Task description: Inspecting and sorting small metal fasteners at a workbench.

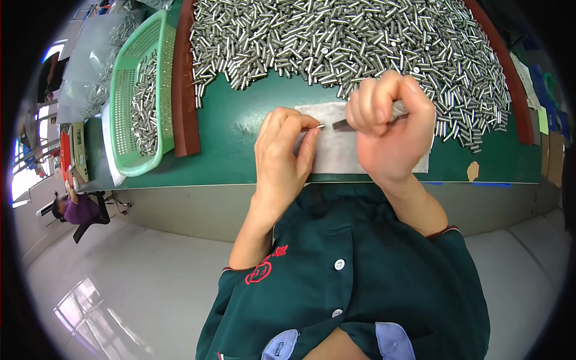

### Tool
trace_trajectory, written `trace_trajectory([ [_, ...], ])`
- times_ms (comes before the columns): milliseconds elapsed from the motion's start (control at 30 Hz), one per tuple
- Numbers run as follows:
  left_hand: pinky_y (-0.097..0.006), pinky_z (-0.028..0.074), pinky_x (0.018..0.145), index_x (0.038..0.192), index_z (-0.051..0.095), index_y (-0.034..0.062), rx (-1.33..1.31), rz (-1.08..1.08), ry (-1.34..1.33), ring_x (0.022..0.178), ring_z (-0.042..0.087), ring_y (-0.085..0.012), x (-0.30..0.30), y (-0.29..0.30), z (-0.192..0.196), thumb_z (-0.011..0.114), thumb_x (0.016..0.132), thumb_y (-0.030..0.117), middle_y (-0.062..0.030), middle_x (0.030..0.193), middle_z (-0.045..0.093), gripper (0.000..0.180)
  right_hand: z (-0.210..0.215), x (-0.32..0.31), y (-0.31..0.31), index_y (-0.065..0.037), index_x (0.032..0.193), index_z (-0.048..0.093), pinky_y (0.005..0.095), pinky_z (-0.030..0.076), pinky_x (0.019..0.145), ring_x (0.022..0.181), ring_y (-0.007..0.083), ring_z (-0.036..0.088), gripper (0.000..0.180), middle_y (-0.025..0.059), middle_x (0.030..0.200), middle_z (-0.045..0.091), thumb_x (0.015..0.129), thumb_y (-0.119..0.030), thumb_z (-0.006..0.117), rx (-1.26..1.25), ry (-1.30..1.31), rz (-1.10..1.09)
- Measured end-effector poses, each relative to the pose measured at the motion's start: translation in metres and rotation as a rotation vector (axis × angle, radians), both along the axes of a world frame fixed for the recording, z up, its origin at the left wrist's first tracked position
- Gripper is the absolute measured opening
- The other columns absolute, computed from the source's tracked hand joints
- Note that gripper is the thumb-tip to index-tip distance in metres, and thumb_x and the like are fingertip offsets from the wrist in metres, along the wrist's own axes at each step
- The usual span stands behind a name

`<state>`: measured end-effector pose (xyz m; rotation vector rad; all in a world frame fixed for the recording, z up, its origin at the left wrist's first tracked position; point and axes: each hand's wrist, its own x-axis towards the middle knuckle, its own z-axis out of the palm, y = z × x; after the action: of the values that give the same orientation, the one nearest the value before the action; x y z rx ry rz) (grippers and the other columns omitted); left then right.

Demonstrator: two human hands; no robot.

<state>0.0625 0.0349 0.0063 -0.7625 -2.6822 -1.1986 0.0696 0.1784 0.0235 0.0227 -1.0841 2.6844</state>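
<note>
Between thumb and forefinger, my left hand (279, 150) pinches a small silver metal pin (321, 126), with one end sticking out to the right. My right hand (393, 129) is closed around a flat grey metal tool (340, 125); its blunt tip points left and stops a little short of the pin. Most of the tool is hidden inside the fist, so its exact kind cannot be made out. Under both hands lies a white cloth (336, 153) on the green table (231, 129). Beyond them spreads a large pile of similar metal pins (336, 45).
Reddish-brown bars (185, 90) flank the pile on both sides. At left stands a light green plastic basket (162, 102) holding more pins, beside clear bags (90, 66). A tan scrap (473, 171) lies near the front edge. Far left, a person in purple (83, 210) sits.
</note>
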Motion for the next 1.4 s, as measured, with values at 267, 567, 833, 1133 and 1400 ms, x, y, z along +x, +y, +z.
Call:
trace_trajectory([
  [267, -0.032, 0.039, 0.057, 0.07, 0.057, 0.0016, -0.006, 0.021, 0.001, 0.064, 0.049, -0.0237, 0.001, 0.002, -0.006, 0.062, 0.065, -0.002, -0.0075, 0.068, 0.05, 0.008, -0.008, -0.006, -0.008, -0.008, 0.052, 0.031, 0.0223, 0.018, 0.039, 0.041, 0.0061, 0.023, 0.039, -0.0009, 0.044, 0.03, 0.087, -0.023, 0.033, -0.111, -0.13, -0.04],
  [567, -0.032, 0.039, 0.055, 0.07, 0.057, 0.0014, 0.008, 0.03, -0.014, 0.062, 0.049, -0.0232, 0.0, 0.002, -0.008, 0.062, 0.063, -0.003, -0.0072, 0.068, 0.051, 0.01, -0.011, -0.008, -0.007, -0.009, 0.051, 0.029, 0.0224, 0.017, 0.038, 0.039, 0.0064, 0.021, 0.037, -0.0007, 0.043, 0.028, 0.087, -0.02, 0.032, -0.144, -0.125, -0.066],
  [833, -0.032, 0.04, 0.055, 0.07, 0.057, 0.001, 0.016, 0.04, -0.037, 0.062, 0.05, -0.0232, 0.001, 0.003, -0.007, 0.063, 0.063, -0.003, -0.0073, 0.067, 0.051, 0.01, -0.011, -0.006, -0.008, -0.01, 0.051, 0.028, 0.0224, 0.016, 0.037, 0.039, 0.0063, 0.02, 0.036, -0.0005, 0.043, 0.028, 0.085, -0.017, 0.032, -0.149, -0.132, -0.089],
  [1133, -0.031, 0.04, 0.053, 0.068, 0.057, 0.0006, 0.014, 0.038, -0.055, 0.06, 0.049, -0.0223, -0.001, 0.004, -0.006, 0.063, 0.062, -0.004, -0.0071, 0.066, 0.05, 0.009, -0.013, -0.006, -0.01, -0.009, 0.051, 0.028, 0.0223, 0.018, 0.038, 0.04, 0.0062, 0.021, 0.037, -0.0007, 0.044, 0.029, 0.086, -0.018, 0.031, -0.128, -0.125, -0.076],
  [1400, -0.032, 0.04, 0.054, 0.069, 0.057, 0.0, 0.012, 0.051, -0.066, 0.061, 0.049, -0.0232, -0.003, 0.003, -0.004, 0.062, 0.063, -0.004, -0.0079, 0.066, 0.049, 0.009, -0.007, -0.009, -0.017, -0.011, 0.054, 0.029, 0.0241, 0.017, 0.039, 0.04, 0.0075, 0.017, 0.039, -0.0018, 0.045, 0.026, 0.09, -0.026, 0.027, 0.014, -0.153, -0.088],
])
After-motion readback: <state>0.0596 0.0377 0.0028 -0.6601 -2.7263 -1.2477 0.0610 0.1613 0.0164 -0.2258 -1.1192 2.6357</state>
